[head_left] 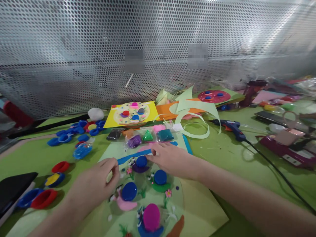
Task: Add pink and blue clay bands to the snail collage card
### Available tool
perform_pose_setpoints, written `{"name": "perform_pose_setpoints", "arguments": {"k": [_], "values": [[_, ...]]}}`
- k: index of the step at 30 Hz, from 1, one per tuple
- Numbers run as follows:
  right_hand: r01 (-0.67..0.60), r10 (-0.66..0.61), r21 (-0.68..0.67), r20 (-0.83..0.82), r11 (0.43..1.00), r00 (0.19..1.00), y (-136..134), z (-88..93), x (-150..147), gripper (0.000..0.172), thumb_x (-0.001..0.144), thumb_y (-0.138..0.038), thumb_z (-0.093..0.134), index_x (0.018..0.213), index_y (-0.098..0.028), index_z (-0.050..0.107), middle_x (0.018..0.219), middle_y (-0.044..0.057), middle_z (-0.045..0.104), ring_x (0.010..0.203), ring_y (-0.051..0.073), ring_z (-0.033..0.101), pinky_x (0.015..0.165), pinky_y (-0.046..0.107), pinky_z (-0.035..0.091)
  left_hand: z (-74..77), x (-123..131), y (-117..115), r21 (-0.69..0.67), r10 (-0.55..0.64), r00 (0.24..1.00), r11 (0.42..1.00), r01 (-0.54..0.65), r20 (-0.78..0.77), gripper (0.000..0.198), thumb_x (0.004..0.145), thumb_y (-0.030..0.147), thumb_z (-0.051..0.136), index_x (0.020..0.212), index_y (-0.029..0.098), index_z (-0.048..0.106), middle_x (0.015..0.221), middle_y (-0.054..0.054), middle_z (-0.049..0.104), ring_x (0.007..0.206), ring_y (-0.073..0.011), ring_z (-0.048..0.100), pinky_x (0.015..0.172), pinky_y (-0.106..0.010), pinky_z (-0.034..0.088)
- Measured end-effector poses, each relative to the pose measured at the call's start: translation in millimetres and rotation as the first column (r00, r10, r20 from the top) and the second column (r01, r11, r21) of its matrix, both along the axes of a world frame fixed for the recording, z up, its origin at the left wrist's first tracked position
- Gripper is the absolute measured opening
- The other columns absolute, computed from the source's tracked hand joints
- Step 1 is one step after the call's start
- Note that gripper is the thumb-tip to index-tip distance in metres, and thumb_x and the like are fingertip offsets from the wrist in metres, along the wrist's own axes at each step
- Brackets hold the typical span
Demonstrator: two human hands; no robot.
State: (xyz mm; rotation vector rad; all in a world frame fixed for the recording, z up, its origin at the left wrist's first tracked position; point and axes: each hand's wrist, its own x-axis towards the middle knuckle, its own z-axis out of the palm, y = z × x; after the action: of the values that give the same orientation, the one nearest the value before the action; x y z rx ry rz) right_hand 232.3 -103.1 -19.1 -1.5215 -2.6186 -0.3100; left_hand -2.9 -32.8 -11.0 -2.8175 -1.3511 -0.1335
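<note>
Between my two hands a thin blue strip [134, 154] lies across the top of a pale green sheet. My left hand [100, 179] is closed, its fingertips at the strip's left end. My right hand [170, 159] has thumb and finger pinched at the strip farther right. Below them the sheet carries several clay snails with bottle-cap shells: a purple one [140, 168] with a blue cap just under the strip, a green one [160, 187], a pink one [125, 203] and a blue one with a magenta cap [151, 217]. Small clay flowers stand among them.
Bags of coloured clay [165, 135] lie behind the sheet, before a yellow card [108, 120] with a decorated disc. Bottle caps [61, 167] and a black device [16, 191] are at left. A glue gun [230, 126] with its cable lies right, near paper scraps [195, 133].
</note>
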Motion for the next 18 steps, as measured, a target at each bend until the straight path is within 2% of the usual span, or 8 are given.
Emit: {"name": "perform_pose_setpoints", "arguments": {"k": [3, 8, 12, 18], "values": [[-0.028, 0.028, -0.009, 0.019, 1.0, 0.999, -1, 2.1, -1, 0.027, 0.086, -0.014, 0.046, 0.109, -0.018, 0.06, 0.099, 0.012, 0.054, 0.084, 0.022, 0.056, 0.069, 0.034, 0.047, 3.6, -5, 3, -0.016, 0.029, 0.999, 0.999, -0.029, -0.041, 0.025, 0.078, 0.036, 0.024, 0.065, 0.023, 0.04, 0.058, 0.002, 0.051, 0.045, -0.0129, 0.047, 0.045, -0.025, 0.029], [-0.016, 0.015, -0.037, -0.023, 0.999, 1.0, 4, 0.0, 2, 0.021, 0.088, -0.019, 0.047, 0.102, -0.021, 0.063, 0.099, 0.01, 0.054, 0.088, 0.022, 0.056, 0.073, 0.035, 0.046, 13.0, -9, 3, -0.072, 0.087, 0.993, 0.993, -0.093, -0.082, 0.024, 0.077, 0.037, 0.025, 0.064, 0.024, 0.039, 0.057, 0.002, 0.052, 0.051, -0.0158, 0.051, 0.05, -0.026, 0.031], [0.013, -0.027, -0.083, -0.172, 0.996, 0.985, 10, -1.7, 1, 0.019, 0.09, -0.023, 0.049, 0.102, -0.021, 0.064, 0.1, 0.007, 0.057, 0.093, 0.02, 0.055, 0.08, 0.033, 0.045, 21.1, -10, 2, -0.065, 0.167, 0.983, 0.983, -0.172, -0.077, 0.022, 0.078, 0.037, 0.027, 0.067, 0.024, 0.041, 0.062, 0.003, 0.056, 0.054, -0.0166, 0.053, 0.053, -0.026, 0.033], [0.021, -0.079, -0.151, -0.389, 0.988, 0.918, 15, -7.0, -4, 0.01, 0.086, -0.022, 0.056, 0.093, -0.018, 0.063, 0.097, 0.004, 0.058, 0.089, 0.016, 0.056, 0.074, 0.026, 0.044, 21.5, -6, -2, -0.111, 0.184, 0.97, 0.973, -0.202, -0.158, 0.022, 0.078, 0.035, 0.025, 0.065, 0.024, 0.039, 0.06, 0.001, 0.054, 0.055, -0.017, 0.053, 0.052, -0.027, 0.031]]}}
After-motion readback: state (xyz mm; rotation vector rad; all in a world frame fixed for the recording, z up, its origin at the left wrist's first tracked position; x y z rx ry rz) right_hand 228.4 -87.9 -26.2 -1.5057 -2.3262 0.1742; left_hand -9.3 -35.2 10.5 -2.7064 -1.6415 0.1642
